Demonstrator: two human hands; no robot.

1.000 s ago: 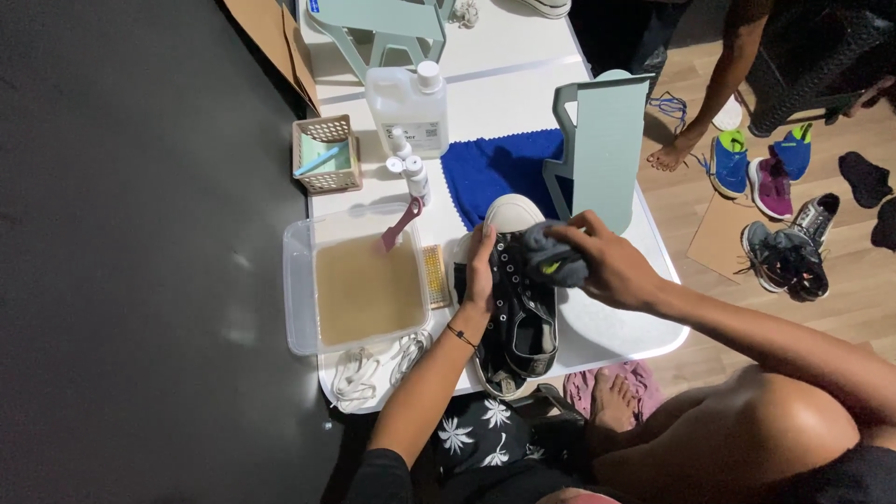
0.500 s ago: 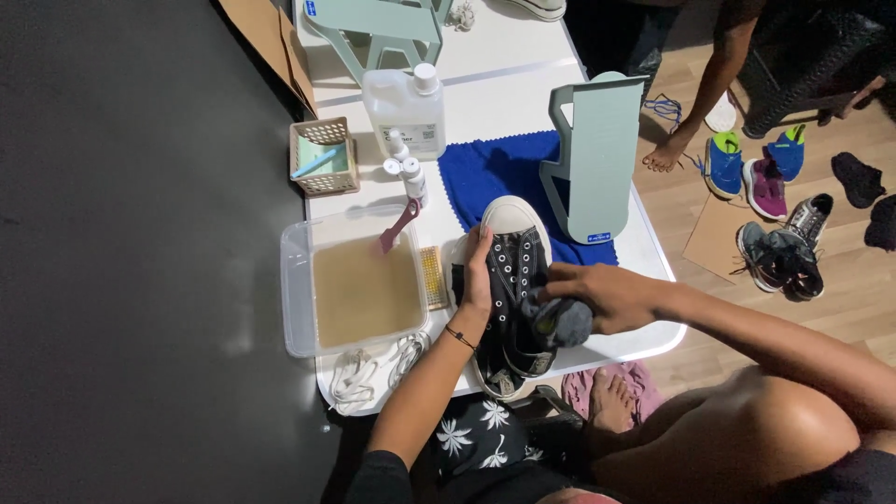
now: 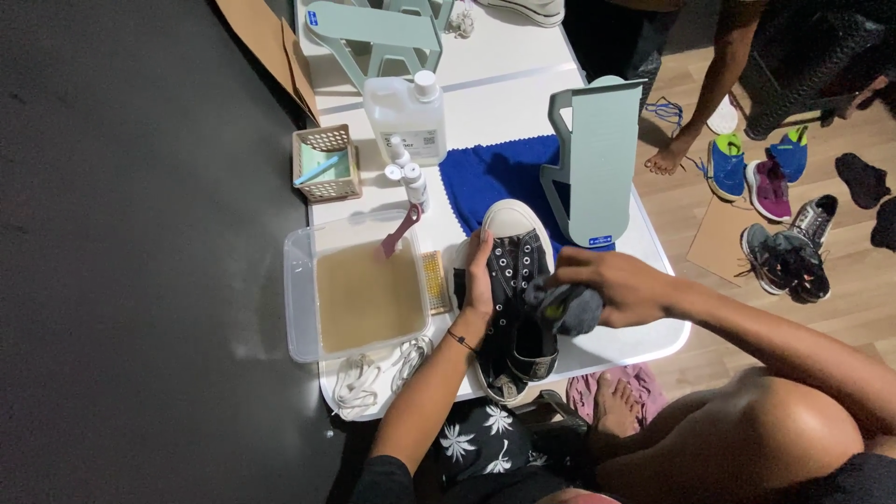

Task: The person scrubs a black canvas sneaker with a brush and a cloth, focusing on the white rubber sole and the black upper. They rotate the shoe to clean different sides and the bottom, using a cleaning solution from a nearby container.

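At the left of the frame a clear plastic tub (image 3: 301, 308) of murky tan water sits on the white bench (image 3: 523, 89), with a pink-handled brush (image 3: 399, 233) leaning on its upper rim. Above it stands a small woven basket (image 3: 327, 163), and below it loose white laces (image 3: 373, 371) lie near the bench's lower edge. Just right of the tub lies a small yellow scrubbing block (image 3: 435, 281).

In the centre of the frame the black canvas high-top sneaker with a white rubber toe cap (image 3: 513, 271) lies lengthwise, toe toward the upper frame, partly on a blue cloth (image 3: 495, 173). The left hand (image 3: 479, 275) presses along the sneaker's left side, its grip clasped on the shoe's edge. The right hand (image 3: 621, 285) has its grip clenched around a dark grey rag (image 3: 566, 308), held against the sneaker's ankle opening.

Right of the toe stands a pale green shoe stand (image 3: 597, 159). At the far right, coloured shoes (image 3: 761, 173) lie on the wooden floor.
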